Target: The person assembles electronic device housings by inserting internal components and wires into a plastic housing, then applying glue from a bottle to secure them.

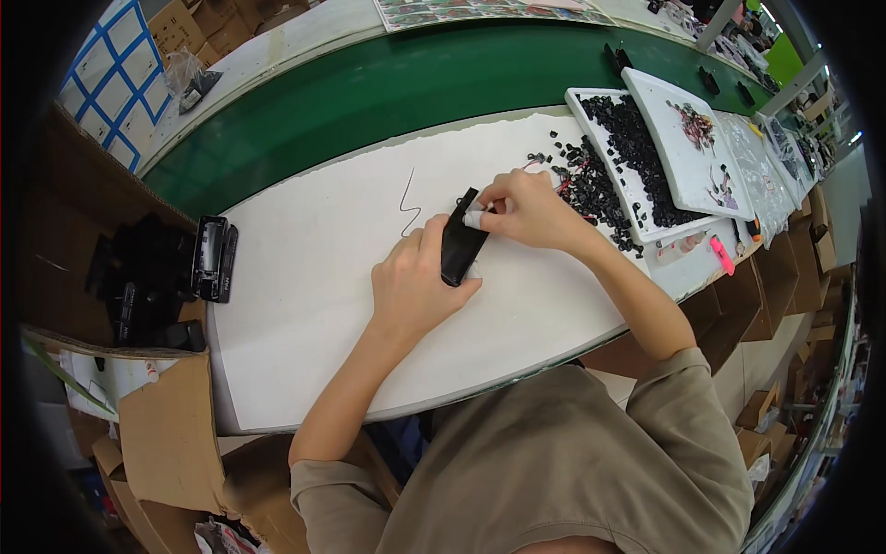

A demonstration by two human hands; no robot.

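Observation:
Over the white sheet (314,305) on the bench, both hands are on a black plastic housing (459,247), flat and oblong, tilted with its top end leaning right. My left hand (413,277) is closed round its left side and lower end. At the upper right edge of the housing, my right hand (528,212) has its fingers pinched together, with a white covering on a fingertip. Whether a small part sits in that pinch is hidden. Small black parts (591,189), some with red wires, lie in a loose pile right of my right hand.
A white foam tray (646,231) of black parts stands at the right, a second white tray (688,189) of wired parts overlapping it. Similar black housings (214,260) fill a cardboard box (171,415) at the left. A green conveyor belt (323,111) runs behind. A pink-handled tool (722,255) lies near the right edge.

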